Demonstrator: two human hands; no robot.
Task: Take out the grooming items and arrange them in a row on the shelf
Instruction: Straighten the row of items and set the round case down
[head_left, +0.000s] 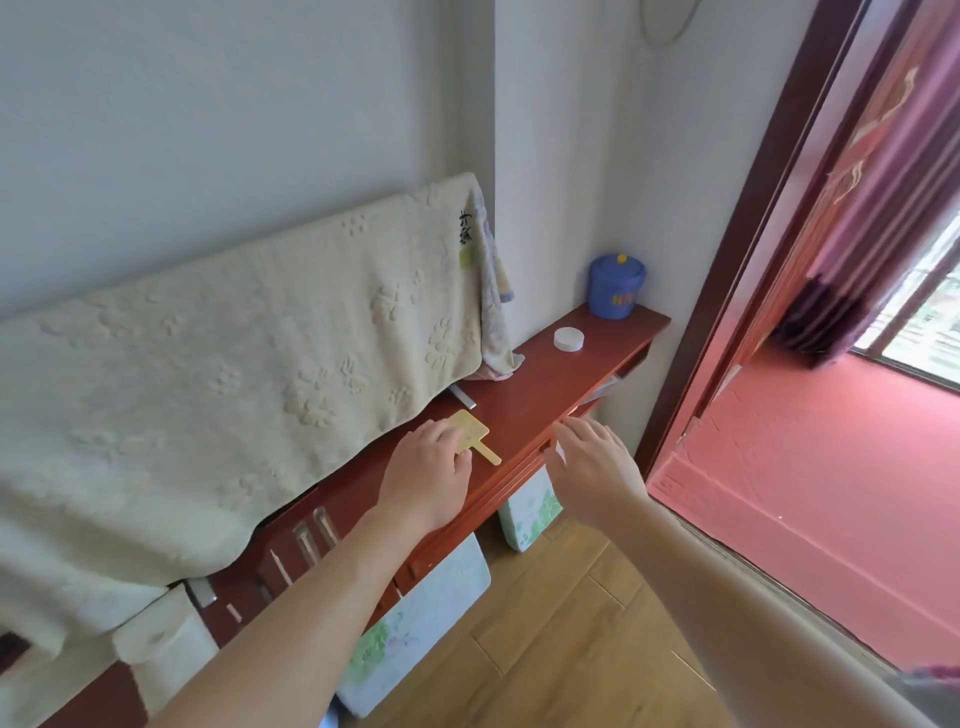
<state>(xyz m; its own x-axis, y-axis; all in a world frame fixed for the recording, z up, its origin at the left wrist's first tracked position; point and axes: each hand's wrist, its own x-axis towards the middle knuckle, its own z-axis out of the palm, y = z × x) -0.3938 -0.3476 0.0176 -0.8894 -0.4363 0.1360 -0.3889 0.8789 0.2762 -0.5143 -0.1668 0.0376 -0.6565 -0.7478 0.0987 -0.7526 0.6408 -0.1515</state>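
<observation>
**Red-brown shelf, row partly laid**

Pale walls meet in a corner, with a pink-lit doorway at the right of the frame. A cream towel (234, 389) hangs over the left half and hides the back of the long red-brown shelf (608, 358).

The left hand (426, 478), at centre, has its fingers curled down onto a yellow paddle-shaped item (475, 428) lying flat on the shelf; its thumb is hidden. The right hand (592, 467) hovers at the shelf's front edge, fingers loosely spread and holding nothing.

Floral boxes (530, 506) stand below the shelf. A blue lidded pot (616, 286) and a white round jar (568, 339) sit at the upper right end. Slim tools (306, 540) lie side by side at lower left.

The row looks well begun, with the yellow item being placed now. I cannot tell how many items remain to come out.
</observation>
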